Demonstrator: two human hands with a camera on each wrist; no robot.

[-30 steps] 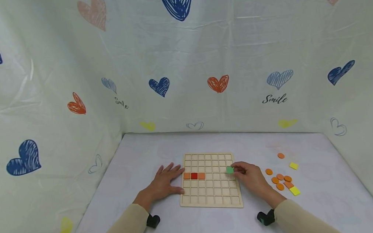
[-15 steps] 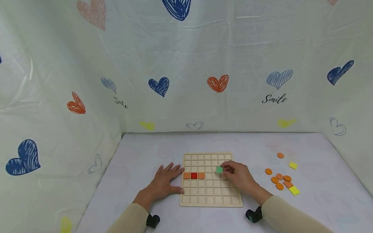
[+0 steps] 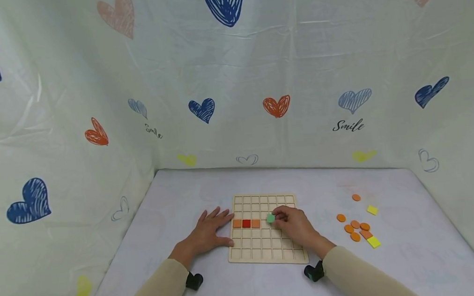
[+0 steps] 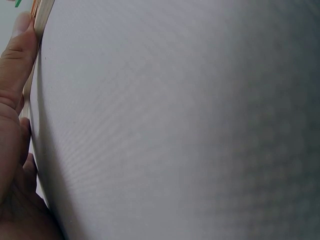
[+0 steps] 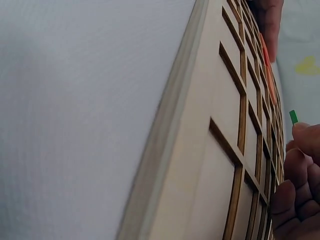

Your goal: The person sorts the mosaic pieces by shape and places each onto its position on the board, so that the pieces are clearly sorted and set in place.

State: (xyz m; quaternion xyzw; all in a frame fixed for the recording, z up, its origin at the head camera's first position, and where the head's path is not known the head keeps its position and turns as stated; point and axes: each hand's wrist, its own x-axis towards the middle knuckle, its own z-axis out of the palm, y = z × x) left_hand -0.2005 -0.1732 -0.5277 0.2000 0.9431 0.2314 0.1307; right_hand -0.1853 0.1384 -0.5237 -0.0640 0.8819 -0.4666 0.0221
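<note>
One green square tile (image 3: pixel 270 218), pinched by the right hand (image 3: pixel 295 225) over the pale wooden grid board (image 3: pixel 256 244), seems mid-placement, likely needing squaring up and lowering, the left hand (image 3: pixel 205 233) splayed at the edge.

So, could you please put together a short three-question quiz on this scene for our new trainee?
1. Multiple choice: what colour is the tile that the right hand pinches over the board?
a) yellow
b) green
c) red

2. Fill the gap: in the head view, the row of tiles set in the board reads, from left to right, orange, ____, orange.

3. True or false: the left hand rests at the left edge of the board, its fingers spread.

Key: 1. b; 2. red; 3. true.
</note>
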